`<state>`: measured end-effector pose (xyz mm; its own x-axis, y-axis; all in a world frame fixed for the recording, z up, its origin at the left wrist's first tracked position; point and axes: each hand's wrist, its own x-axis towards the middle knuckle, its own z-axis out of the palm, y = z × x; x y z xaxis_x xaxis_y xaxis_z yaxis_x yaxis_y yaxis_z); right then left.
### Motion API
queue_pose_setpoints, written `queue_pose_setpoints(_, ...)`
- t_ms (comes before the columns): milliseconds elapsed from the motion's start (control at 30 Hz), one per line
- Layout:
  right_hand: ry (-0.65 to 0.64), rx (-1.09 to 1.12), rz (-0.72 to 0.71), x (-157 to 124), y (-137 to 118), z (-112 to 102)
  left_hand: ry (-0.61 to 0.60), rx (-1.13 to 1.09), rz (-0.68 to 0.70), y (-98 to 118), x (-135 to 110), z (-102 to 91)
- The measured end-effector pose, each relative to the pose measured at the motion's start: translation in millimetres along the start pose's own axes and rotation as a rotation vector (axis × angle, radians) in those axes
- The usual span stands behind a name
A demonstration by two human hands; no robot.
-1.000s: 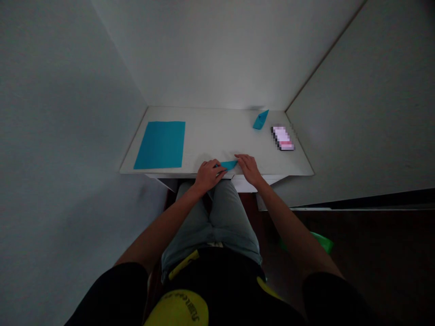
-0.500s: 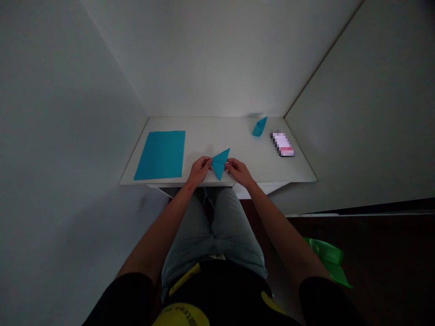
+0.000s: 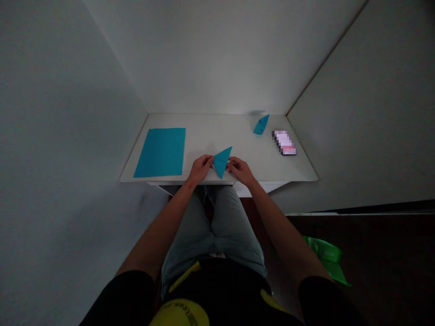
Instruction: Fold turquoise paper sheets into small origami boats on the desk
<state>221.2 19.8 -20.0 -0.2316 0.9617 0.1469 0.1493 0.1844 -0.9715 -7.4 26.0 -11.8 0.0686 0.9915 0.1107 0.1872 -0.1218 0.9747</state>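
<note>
A folded blue paper [image 3: 222, 161] with pointed corners is held between my two hands, over the front part of the white table. My left hand [image 3: 201, 168] pinches its left corner between thumb and fingers. On the other side my right hand [image 3: 239, 170] has its fingers closed at the paper's right edge; the fingertips are partly behind the paper. A flat blue sheet of paper [image 3: 161, 152] lies on the table to the left of my hands. Farther back on the right stands a second folded blue paper piece [image 3: 261, 125].
The white table [image 3: 217, 124] is set against walls at the back and both sides. A phone [image 3: 284, 142], blurred in the picture, lies at the table's right. On the dark floor to the lower right is a green plastic object [image 3: 328, 256].
The whole view has shifted slightly. Both hands keep hold of the folded paper, with almost no change in their grip or its shape.
</note>
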Motion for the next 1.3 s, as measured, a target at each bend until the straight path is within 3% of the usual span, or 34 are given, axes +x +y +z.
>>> queue_pose_setpoints(267, 0.087, -0.337, 0.031, -0.7, 1.7, 1.0, -0.009, 0.158, 0.098, -1.2, -2.8, 1.7)
queue_pose_setpoints(500, 0.128, -0.488, 0.064, -0.7, -8.1, 6.0, -0.116, 0.358, 0.194, 11.6, -12.9, 7.2)
queue_pose_setpoints(667, 0.107, -0.376, 0.021, -1.3, -8.9, 5.1, -0.131, 0.303, 0.171, 11.5, -12.4, 8.2)
queue_pose_setpoints(933, 0.083, -0.176, -0.002, -1.1, -8.9, -1.3, -0.036, 0.095, 0.183, -2.4, -1.7, 3.0)
queue_pose_setpoints(1300, 0.147, -0.073, 0.039, -2.3, -12.4, -0.9, -0.110, -0.085, 0.125, -5.2, 0.2, -7.0)
